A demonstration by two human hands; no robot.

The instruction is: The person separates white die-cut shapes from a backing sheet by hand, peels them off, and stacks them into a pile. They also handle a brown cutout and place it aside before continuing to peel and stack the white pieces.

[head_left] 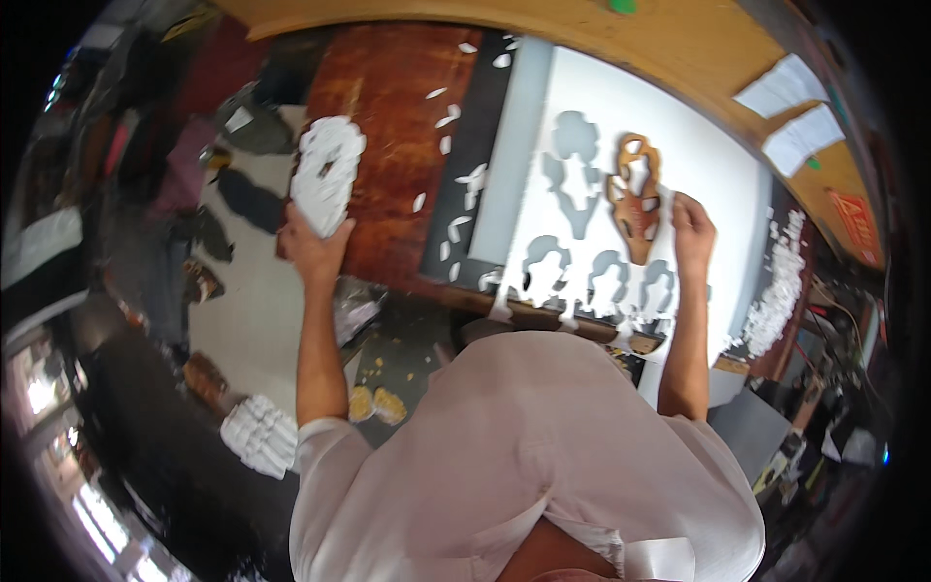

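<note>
My left hand (315,247) is closed around the lower end of a thick stack of white cut-out pieces (328,199), which lies at the left edge of the reddish-brown tabletop. Over on the right, a brown cutting die (623,215) with several openings rests on a white sheet (621,92). Shoe-upper-shaped holes in that sheet show grey beneath, to the left of the die and along the near edge. My right hand (692,228) is just right of the die, above the sheet, fingers curled together. Whatever is between those fingers cannot be made out.
White scraps dot the dark strip beside the reddish-brown tabletop (388,87). A heap of white offcuts (776,301) lies at the right. An ochre machine beam (465,12) crosses the far side. Another white stack (260,435) sits low at the left.
</note>
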